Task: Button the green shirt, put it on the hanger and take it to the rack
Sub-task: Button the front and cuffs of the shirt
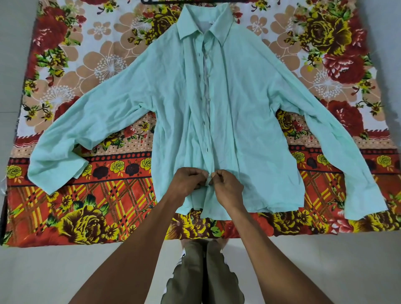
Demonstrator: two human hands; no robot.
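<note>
Pinching the two front edges of the green shirt (238,108) near its hem, the left hand (188,181) and the right hand (227,184) meet fingertip to fingertip at the placket, each with fingers curled on cloth at what looks like the lowest button. The shirt lies face up, sleeves spread, on a floral bedsheet (86,206) on the floor. Its long axis runs from the hands toward twelve o'clock, so the open buttons (209,76) lie straight ahead, both hands equally near. Beyond the collar, at twelve o'clock, a dark hanger (173,1) just shows. No rack is in view.
</note>
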